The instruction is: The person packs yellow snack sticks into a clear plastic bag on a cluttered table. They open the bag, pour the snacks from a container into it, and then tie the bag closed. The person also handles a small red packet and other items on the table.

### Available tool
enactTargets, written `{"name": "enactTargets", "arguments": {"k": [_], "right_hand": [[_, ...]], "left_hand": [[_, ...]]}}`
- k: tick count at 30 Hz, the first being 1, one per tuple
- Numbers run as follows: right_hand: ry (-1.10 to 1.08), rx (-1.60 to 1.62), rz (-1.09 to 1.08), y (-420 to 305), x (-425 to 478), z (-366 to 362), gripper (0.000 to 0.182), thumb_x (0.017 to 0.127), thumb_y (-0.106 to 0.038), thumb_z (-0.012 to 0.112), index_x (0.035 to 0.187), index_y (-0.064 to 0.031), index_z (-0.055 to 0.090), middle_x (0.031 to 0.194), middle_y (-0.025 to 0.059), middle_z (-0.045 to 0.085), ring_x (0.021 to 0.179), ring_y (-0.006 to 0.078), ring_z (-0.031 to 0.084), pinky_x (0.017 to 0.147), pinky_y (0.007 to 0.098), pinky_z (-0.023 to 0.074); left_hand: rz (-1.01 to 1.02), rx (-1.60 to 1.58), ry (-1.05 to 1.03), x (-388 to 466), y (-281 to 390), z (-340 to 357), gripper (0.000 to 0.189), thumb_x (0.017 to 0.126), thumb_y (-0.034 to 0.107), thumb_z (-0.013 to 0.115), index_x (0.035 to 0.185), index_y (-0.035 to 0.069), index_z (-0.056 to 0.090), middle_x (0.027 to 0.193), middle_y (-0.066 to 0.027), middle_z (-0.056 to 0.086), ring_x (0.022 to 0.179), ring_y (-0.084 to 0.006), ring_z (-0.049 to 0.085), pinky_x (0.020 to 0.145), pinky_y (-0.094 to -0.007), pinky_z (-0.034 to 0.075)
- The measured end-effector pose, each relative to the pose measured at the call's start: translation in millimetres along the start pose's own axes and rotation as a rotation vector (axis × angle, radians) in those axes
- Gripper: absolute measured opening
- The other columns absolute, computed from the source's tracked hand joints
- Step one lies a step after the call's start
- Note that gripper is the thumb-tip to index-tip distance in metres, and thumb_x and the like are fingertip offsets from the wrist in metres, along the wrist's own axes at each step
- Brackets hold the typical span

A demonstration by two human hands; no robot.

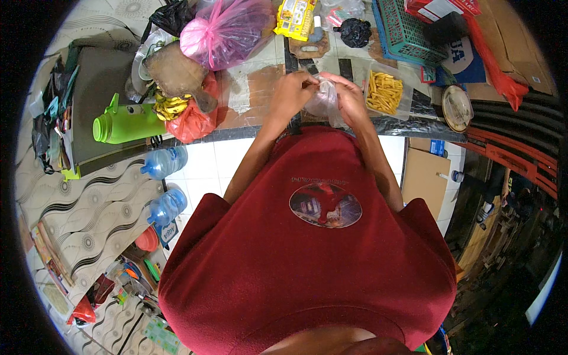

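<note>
A clear plastic bag (325, 98) hangs bunched between my two hands at the near edge of the table. My left hand (290, 93) pinches its gathered top from the left, thumb and fingertips together. On the other side my right hand (350, 98) grips the bag's upper right part, its fingers curled at the neck. What the bag contains cannot be made out. Just right of my right hand, a square clear plastic container (406, 104) holds yellow cut fries (384, 92).
Left on the table are bananas (171, 105), a red plastic bag (193, 122), a wooden cutting board (175, 69) and a green bottle (128, 124). Behind stand a pink bag (230, 33), a yellow packet (296, 18) and a black bag (356, 33). Right are a green basket (412, 37) and an oval dish (457, 108).
</note>
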State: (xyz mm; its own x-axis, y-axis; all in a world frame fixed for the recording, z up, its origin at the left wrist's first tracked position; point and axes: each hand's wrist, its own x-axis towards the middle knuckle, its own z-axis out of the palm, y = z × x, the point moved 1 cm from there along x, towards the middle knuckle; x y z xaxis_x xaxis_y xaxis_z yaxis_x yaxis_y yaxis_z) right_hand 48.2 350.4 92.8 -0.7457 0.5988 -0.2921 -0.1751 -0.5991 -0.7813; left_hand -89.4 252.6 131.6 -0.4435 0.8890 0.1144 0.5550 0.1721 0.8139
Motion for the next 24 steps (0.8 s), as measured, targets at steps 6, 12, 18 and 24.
{"name": "enactTargets", "arguments": {"k": [6, 12, 18, 24], "right_hand": [[-0.025, -0.194, -0.034, 0, 5, -3, 0.032, 0.081, 0.002, 0.060, 0.113, 0.0009, 0.063, 0.098, 0.0060, 0.067, 0.087, 0.0128, 0.062, 0.078, 0.0260, 0.0491], [0.137, -0.717, -0.316, -19, -2, 9, 0.026, 0.078, -0.002, 0.066, 0.104, -0.0002, 0.063, 0.084, 0.0066, 0.067, 0.077, 0.0120, 0.062, 0.071, 0.0264, 0.0491], [0.149, -1.094, -0.365, -29, -11, 7, 0.029, 0.077, -0.012, 0.072, 0.103, -0.0027, 0.063, 0.081, 0.0149, 0.068, 0.075, 0.0227, 0.068, 0.068, 0.0326, 0.0521], [0.121, -1.107, -0.376, -17, -14, -43, 0.013, 0.078, -0.013, 0.071, 0.085, -0.0013, 0.068, 0.077, 0.0117, 0.068, 0.070, 0.0202, 0.066, 0.063, 0.0314, 0.0493]], "left_hand": [[-0.208, -0.321, -0.218, 1, -20, 8, 0.023, 0.081, 0.010, 0.067, 0.102, 0.002, 0.070, 0.087, -0.0058, 0.070, 0.079, -0.0123, 0.064, 0.072, -0.0274, 0.049], [-0.215, -0.501, -0.155, -8, -13, 8, 0.021, 0.089, 0.017, 0.063, 0.102, 0.002, 0.070, 0.083, -0.0030, 0.067, 0.077, -0.0075, 0.058, 0.070, -0.0224, 0.046], [-0.133, -0.384, 0.209, -4, -31, 22, 0.014, 0.087, 0.008, 0.059, 0.090, -0.001, 0.069, 0.078, -0.0072, 0.068, 0.073, -0.0117, 0.060, 0.067, -0.0258, 0.046], [-0.327, -0.227, 0.376, -13, -69, -1, 0.020, 0.088, 0.017, 0.060, 0.091, 0.001, 0.071, 0.075, -0.0066, 0.068, 0.071, -0.0127, 0.060, 0.067, -0.0261, 0.046]]}}
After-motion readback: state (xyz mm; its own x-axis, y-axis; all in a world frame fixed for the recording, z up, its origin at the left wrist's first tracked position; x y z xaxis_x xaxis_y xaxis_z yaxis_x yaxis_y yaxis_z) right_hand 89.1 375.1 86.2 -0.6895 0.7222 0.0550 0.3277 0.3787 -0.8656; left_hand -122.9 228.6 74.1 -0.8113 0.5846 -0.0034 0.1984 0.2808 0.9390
